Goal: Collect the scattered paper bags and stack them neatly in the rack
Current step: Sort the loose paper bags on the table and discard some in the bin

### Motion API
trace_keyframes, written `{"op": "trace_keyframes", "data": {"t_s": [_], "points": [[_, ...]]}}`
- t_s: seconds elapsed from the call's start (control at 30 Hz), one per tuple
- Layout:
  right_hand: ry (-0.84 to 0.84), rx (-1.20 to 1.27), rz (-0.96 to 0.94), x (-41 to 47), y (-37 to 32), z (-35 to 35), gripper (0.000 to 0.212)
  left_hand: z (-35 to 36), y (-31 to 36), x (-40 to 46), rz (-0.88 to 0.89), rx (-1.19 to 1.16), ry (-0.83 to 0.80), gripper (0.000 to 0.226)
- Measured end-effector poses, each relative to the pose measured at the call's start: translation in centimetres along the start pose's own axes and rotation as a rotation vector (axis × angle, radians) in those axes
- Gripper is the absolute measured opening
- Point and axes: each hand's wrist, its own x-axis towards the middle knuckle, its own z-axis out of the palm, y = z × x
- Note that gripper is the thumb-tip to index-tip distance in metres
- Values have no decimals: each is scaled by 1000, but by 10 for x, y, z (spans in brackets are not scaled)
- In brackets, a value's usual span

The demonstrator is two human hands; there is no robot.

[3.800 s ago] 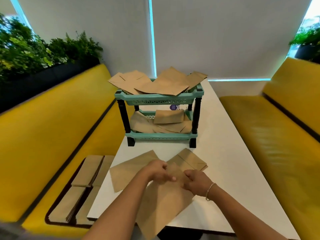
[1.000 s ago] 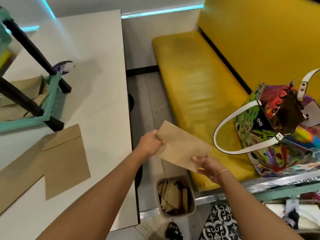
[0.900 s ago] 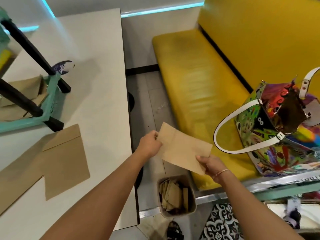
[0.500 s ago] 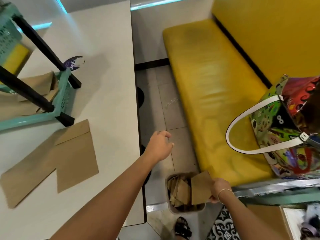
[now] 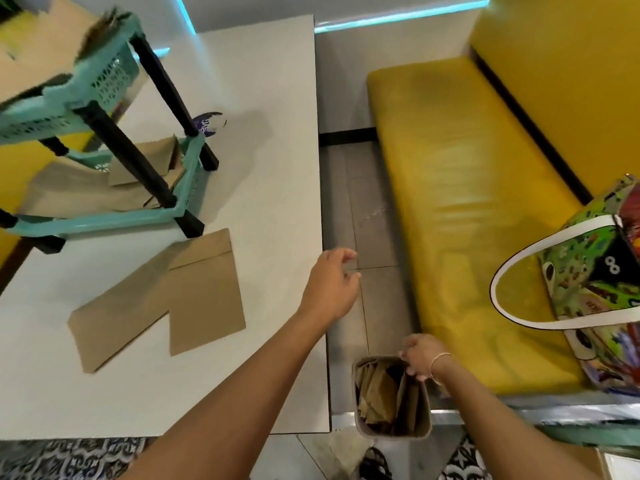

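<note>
Right hand point(image 5: 417, 358): bag released since half a second ago, now being held over bin point(image 5: 358, 393) at 6 o'clock, grip loosely curled, empty. Left hand point(image 5: 330, 285): relaxed, empty. Two bags point(image 5: 204, 299) remaining on counter point(image 5: 270, 168); rack point(image 5: 104, 81) at 10 o'clock.

Little can be read. A dark purple sticker point(image 5: 207, 123) on the white table point(image 5: 270, 98), just behind the rack's rear leg in the upper-left part of the frame, carries pale lettering too blurred to make out. The colourful tote bag point(image 5: 588, 282) at the right edge shows a white "8"-like mark on black.
</note>
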Motion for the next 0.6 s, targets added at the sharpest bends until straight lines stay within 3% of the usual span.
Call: {"op": "trace_keyframes", "data": {"t_s": [0.13,0.27,0.33,0.43,0.6], "points": [[98,33,-112,-10,-42,-11,34,-42,-22,-5,-71,11,209,35],[309,86,-262,-38,-86,-18,25,-88,-60,-9,-344,95,366,42],[436,95,-346,-58,-108,-17,25,-108,-79,-15,-511,217,376,47],[512,107,-437,-91,-138,-6,25,-129,-102,-31,-747,198,328,66],[567,96,-473,-134,-179,26,25,-151,-117,-45,-854,12,227,99]]}}
